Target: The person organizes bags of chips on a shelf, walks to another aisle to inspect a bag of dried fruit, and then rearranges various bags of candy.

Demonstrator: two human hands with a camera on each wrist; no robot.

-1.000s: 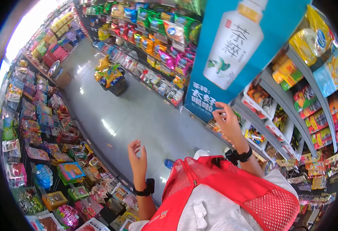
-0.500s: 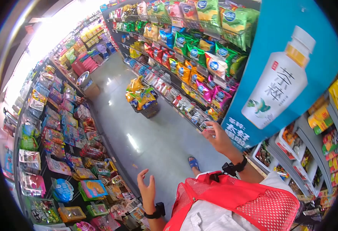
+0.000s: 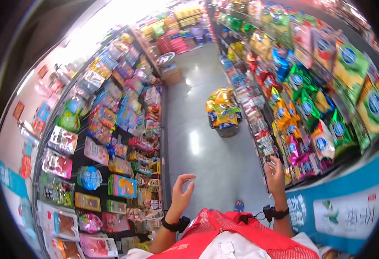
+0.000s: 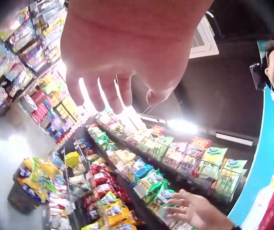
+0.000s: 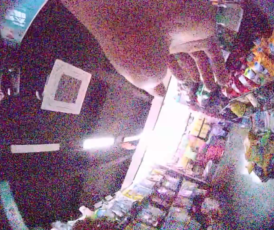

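My left hand (image 3: 181,194) is raised over the aisle floor with relaxed, slightly bent fingers, and it holds nothing. To the right, my right hand (image 3: 275,178) hovers near the lower end of the chip shelves, its fingers loosely bent around nothing. Ahead on the floor stands a dark basket (image 3: 225,131) heaped with yellow and orange snack bags (image 3: 222,103). Both hands are apart from it. The left wrist view shows the same basket (image 4: 23,197) at the lower left. Heavy grain covers the right wrist view, where the right hand's fingers (image 5: 202,67) hang down.
Racks of hanging snack packets (image 3: 107,116) line the left side. Shelves of colourful chip bags (image 3: 297,108) run along the right. A blue-green drink poster (image 3: 340,211) stands at the lower right. A cardboard box (image 3: 171,76) sits farther down the grey aisle floor (image 3: 194,164).
The head view has turned to the right, so the basket and aisle now lie straight ahead and the poster has swung to the lower right. Both hands remain raised with nothing in them.
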